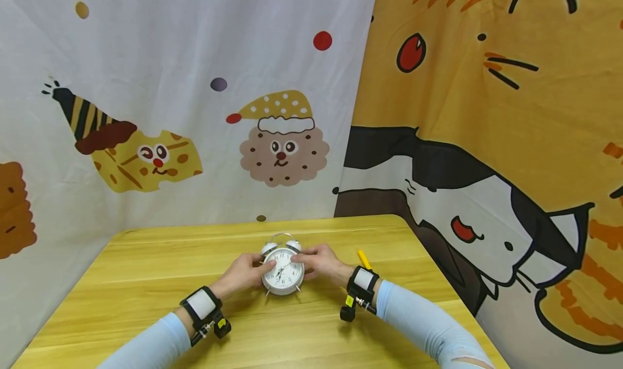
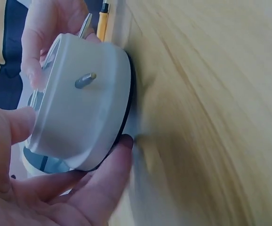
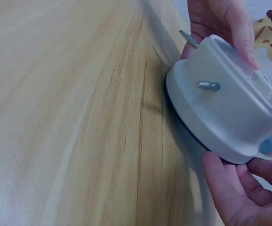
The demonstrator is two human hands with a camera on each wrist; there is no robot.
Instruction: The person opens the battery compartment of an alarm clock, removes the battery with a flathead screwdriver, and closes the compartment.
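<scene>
A white twin-bell alarm clock is held between both hands, its face toward the head camera and its bells away from me. My left hand grips its left side, thumb on the front rim and fingers behind. On the opposite side my right hand holds it the same way, the thumb over the edge of the face. In the left wrist view the clock shows its white case, dark back edge and two short metal feet. The right wrist view has the clock's back tilted close over the wood.
The clock is over a yellow wood-grain table. A yellow-orange pen-like tool lies beyond the right wrist. Behind the table hangs a cartoon-printed cloth. Each wrist wears a strapped camera.
</scene>
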